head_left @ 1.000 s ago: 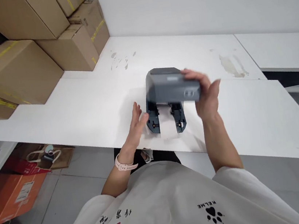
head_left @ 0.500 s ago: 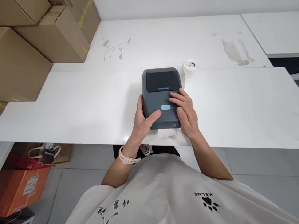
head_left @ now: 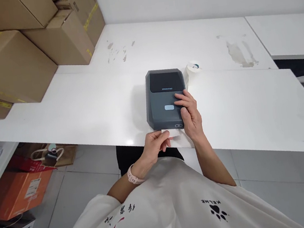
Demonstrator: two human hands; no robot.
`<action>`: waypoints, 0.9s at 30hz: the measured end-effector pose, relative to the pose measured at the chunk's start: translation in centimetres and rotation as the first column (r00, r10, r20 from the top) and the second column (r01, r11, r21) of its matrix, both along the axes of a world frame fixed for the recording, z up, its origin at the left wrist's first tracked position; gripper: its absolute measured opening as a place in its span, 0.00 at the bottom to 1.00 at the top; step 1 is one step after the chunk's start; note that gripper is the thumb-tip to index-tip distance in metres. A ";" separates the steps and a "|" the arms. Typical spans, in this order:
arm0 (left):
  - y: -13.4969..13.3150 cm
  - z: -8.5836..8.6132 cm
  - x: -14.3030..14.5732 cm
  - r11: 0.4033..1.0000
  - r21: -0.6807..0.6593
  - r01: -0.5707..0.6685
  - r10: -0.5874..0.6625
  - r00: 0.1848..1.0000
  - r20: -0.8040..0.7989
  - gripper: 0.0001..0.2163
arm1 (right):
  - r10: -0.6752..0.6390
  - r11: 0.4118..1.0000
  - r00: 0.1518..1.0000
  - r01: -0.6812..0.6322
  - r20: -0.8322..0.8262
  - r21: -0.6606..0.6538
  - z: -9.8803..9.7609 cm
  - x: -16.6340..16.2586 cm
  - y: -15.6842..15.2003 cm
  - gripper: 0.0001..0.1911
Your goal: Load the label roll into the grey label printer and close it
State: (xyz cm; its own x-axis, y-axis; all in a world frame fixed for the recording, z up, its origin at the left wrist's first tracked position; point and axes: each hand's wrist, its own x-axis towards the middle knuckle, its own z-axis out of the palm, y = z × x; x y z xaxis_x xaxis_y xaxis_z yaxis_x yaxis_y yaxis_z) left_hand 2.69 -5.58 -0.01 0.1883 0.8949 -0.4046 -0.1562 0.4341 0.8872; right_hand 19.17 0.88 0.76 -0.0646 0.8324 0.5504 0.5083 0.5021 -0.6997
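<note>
A dark grey label printer point(head_left: 163, 93) sits with its lid down near the front edge of the white table point(head_left: 84, 108). My right hand point(head_left: 190, 114) lies flat on the printer's right front part, fingers stretched beside a small light button. My left hand point(head_left: 156, 145) pinches the white label strip point(head_left: 172, 132) that sticks out of the printer's front slot. A white label roll point(head_left: 192, 69) lies on the table just behind the printer's right corner.
Several cardboard boxes point(head_left: 19, 45) are stacked at the back left of the table. A second white table point(head_left: 284, 36) adjoins at the right. Below on the floor at the left stand an orange box point(head_left: 14, 194) and a brown bag point(head_left: 51, 155).
The printer's lid, held open a second ago, has been shut. My left hand left the lid and now pinches the label strip at the front; my right hand stays on top.
</note>
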 end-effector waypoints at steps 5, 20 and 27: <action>0.0 0.5 -0.9 0.998 0.040 0.045 -0.042 0.997 -0.061 0.21 | 0.050 0.996 0.973 -0.065 0.225 0.060 0.7 0.8 -0.1 0.18; 2.5 0.9 -2.4 0.794 0.569 -0.216 0.371 0.913 -0.171 0.24 | -0.007 1.000 0.996 0.004 0.086 0.026 -2.6 1.4 -2.2 0.35; 7.9 3.2 -3.6 0.672 0.708 -0.216 0.391 0.916 -0.092 0.22 | 0.005 0.967 0.999 0.008 -0.053 0.256 3.6 0.1 5.1 0.38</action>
